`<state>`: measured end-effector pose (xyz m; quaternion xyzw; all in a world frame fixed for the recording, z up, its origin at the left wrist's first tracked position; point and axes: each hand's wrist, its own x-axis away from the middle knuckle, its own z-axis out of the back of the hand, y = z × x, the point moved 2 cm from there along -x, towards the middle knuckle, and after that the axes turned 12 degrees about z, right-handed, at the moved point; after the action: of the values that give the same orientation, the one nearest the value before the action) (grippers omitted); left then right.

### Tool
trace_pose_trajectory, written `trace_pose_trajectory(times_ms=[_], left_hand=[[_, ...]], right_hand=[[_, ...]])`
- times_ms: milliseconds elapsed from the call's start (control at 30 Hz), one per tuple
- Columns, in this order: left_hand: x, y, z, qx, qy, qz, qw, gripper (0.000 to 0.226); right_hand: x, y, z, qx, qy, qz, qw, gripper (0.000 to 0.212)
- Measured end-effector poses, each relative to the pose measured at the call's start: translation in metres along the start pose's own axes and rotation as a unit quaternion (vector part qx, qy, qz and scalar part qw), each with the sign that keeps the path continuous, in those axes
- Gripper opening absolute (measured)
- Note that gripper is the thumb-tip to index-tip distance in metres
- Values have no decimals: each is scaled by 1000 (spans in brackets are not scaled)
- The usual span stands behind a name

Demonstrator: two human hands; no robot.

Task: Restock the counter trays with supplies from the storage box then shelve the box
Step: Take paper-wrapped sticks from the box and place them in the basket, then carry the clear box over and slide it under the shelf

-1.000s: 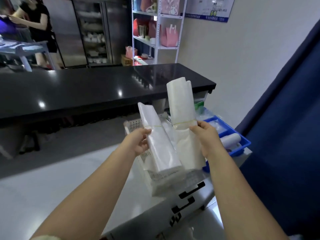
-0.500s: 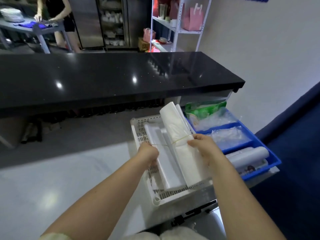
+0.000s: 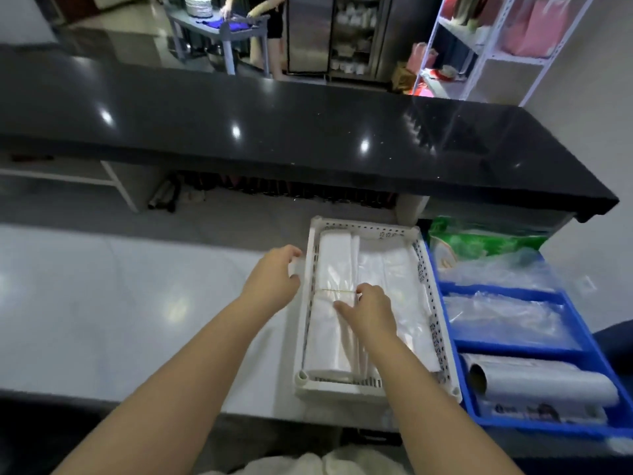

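A second ago you held a bag bundle upright in each hand above the desk. Now both lay flat, side by side, in the white tray (image 3: 363, 228). The left bundle (image 3: 334, 265) ran along the tray's left wall with a yellow band (image 3: 337, 291) round its middle. The right bundle (image 3: 394, 279) lay just beside it, touching.

Your left hand (image 3: 274, 279) had let go of the bags and moved out to the tray's left rim, its grip clenched on that rim. Your right hand (image 3: 371, 311) had come down into the tray and sat on the left bundle, fingertips (image 3: 360, 290) at the band and thumb laid across the plastic — whether that grip pinched or only pressed, you could not tell.

The tray stood on the pale desk (image 3: 137, 303), against the blue tray (image 3: 445, 290) on its right, which held clear bags (image 3: 503, 317) and a roll (image 3: 548, 382). Behind both ran the black counter (image 3: 308, 138).
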<state>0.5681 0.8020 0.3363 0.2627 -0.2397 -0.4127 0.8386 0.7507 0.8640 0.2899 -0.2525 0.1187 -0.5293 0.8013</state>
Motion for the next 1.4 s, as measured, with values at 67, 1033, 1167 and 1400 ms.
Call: trace_pose_trajectory(times_ms=[67, 1033, 1167, 1400], left_hand=[[14, -15, -8, -99, 50, -3, 994, 48], [457, -436, 205, -138, 308, 422, 842, 42], [529, -507, 228, -118, 311, 462, 822, 44], [573, -591, 297, -96, 332, 463, 816, 44]], right_hand=[[-2, -6, 2, 44, 3, 55, 997, 41], [380, -438, -290, 115, -224, 704, 664, 39], [464, -485, -342, 98, -267, 717, 636, 39], [502, -561, -388, 104, -285, 702, 645, 35]])
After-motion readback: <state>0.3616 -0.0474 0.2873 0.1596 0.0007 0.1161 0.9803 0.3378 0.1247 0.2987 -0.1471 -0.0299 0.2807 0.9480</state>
